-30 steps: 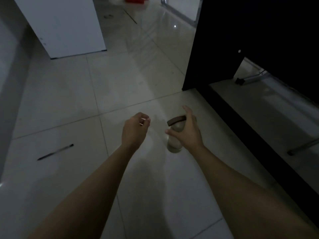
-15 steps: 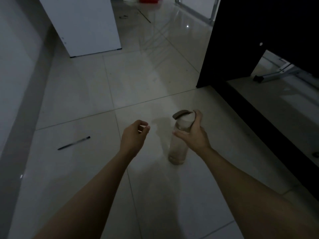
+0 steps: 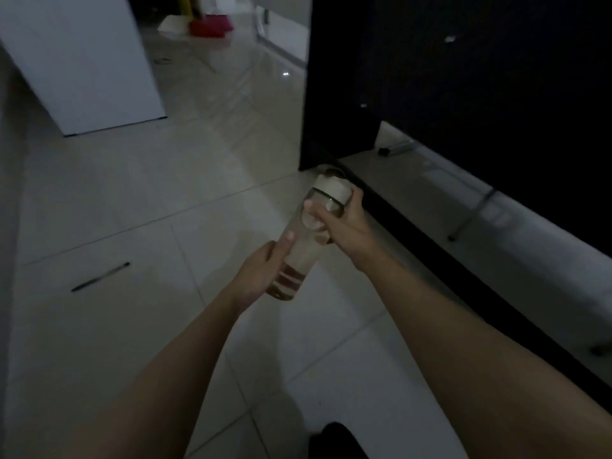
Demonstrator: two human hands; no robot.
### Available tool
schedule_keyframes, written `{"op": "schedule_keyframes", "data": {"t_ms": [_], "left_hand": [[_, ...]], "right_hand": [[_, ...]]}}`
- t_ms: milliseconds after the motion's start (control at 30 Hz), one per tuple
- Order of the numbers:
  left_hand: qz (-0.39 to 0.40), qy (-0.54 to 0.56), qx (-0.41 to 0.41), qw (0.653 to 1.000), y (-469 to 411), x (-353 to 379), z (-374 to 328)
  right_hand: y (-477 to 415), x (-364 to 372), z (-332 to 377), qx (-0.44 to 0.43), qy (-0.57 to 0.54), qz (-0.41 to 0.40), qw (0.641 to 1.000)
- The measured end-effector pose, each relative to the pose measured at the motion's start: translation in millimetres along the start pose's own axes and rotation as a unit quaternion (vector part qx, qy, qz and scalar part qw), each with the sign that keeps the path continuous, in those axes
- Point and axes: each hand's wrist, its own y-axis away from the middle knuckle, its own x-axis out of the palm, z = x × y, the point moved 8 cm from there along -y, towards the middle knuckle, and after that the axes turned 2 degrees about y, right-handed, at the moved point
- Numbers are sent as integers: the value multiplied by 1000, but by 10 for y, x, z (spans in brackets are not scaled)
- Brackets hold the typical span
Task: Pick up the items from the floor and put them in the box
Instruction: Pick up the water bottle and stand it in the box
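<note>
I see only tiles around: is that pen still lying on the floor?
Yes, the pen lies on the floor tiles, apart from both hands, which hold the bottle.

We see a clear bottle (image 3: 303,241) with a cream-white lid (image 3: 332,188) and a dark brown flap on top of it; near its base run bands of reddish brown with a thin pale stripe between them. The floor (image 3: 132,180) is laid in large off-white glossy tiles, crossed by thin grey grout lines. On it lies a black pen (image 3: 100,276). The cabinet (image 3: 82,61) at the upper left is plain white. The big piece of furniture (image 3: 463,94) on the right is solid black, with two small white specks on its face. Far back we make out a bright red object (image 3: 212,25) on the tiles and a yellow strip (image 3: 183,6) beside it.
</note>
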Motion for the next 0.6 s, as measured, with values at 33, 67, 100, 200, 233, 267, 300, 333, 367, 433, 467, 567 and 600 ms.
{"op": "schedule_keyframes", "data": {"t_ms": [33, 67, 100, 200, 233, 267, 300, 333, 367, 433, 467, 567, 600], "left_hand": [[10, -16, 20, 1000, 119, 137, -116], [19, -28, 40, 999, 243, 290, -218], [31, -39, 56, 997, 370, 449, -296], [99, -78, 92, 988, 749, 1044, -464], [128, -96, 103, 982, 884, 1269, -518], [155, -113, 115, 975, 1018, 1489, -578], [179, -126, 126, 968, 1143, 1699, -640], [205, -138, 135, 959, 1273, 1921, -702], [236, -143, 140, 951, 1407, 2163, -754], [304, -138, 137, 933, 1689, 2663, -815], [337, -145, 136, 920, 1837, 2925, -842], [416, -186, 146, 878, 2259, 3696, -861], [440, -196, 150, 864, 2395, 3943, -846]], "right_hand": [[201, -205, 48, 1, -2, -20, 1000], [414, -411, 88, 7, -4, -36, 999], [635, -610, 120, 16, -5, -48, 999], [1303, -1257, 146, 65, -14, -108, 992], [1534, -1480, 129, 84, -23, -140, 986], [1741, -1700, 107, 98, -29, -169, 980], [1937, -1900, 87, 107, -30, -193, 975], [2147, -2095, 66, 112, -28, -211, 970], [2365, -2305, 36, 118, -25, -229, 966], [2781, -2748, -64, 127, -21, -259, 957], [3001, -2984, -133, 135, -21, -271, 953], [3684, -3587, -379, 184, -36, -250, 950], [3931, -3756, -473, 212, -47, -231, 948]]}}
